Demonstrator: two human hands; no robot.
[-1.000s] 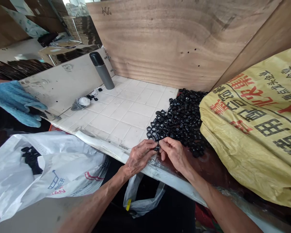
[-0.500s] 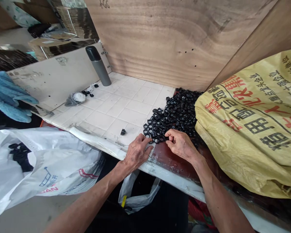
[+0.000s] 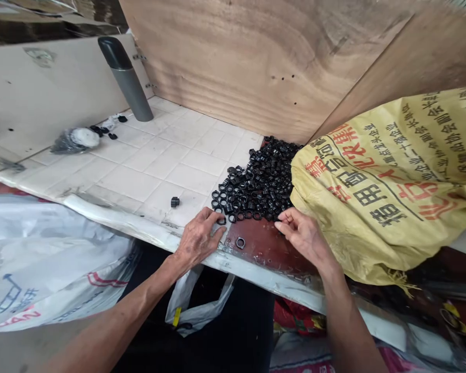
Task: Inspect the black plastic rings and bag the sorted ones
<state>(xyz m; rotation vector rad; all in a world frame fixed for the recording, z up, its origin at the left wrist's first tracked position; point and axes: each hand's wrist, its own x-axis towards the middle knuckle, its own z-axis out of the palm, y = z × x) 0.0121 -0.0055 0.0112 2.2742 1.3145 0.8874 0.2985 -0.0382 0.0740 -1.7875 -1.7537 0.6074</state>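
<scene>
A heap of small black plastic rings [image 3: 262,178] lies on the worktop against the yellow sack. My left hand [image 3: 201,234] is at the heap's front left corner, thumb and forefinger curled round a black ring [image 3: 221,220]. At the heap's front right edge, my right hand [image 3: 301,233] has its fingertips pinched together; what they hold, if anything, is too small to make out. One loose ring [image 3: 240,242] rests on the dark red surface between my hands. A black piece [image 3: 174,202] sits apart on the pale tiled part.
A grey flask [image 3: 130,85] stands at the back left, near a plastic bag with white contents [image 3: 79,140]. Wooden boards [image 3: 233,62] close off the back. The yellow sack [image 3: 373,191] covers the right side; a white bag [image 3: 54,259] hangs at the front left.
The view has shifted right. My right hand has moved right along the heap's front edge, away from my left hand. A single ring now lies separate on the red surface.
</scene>
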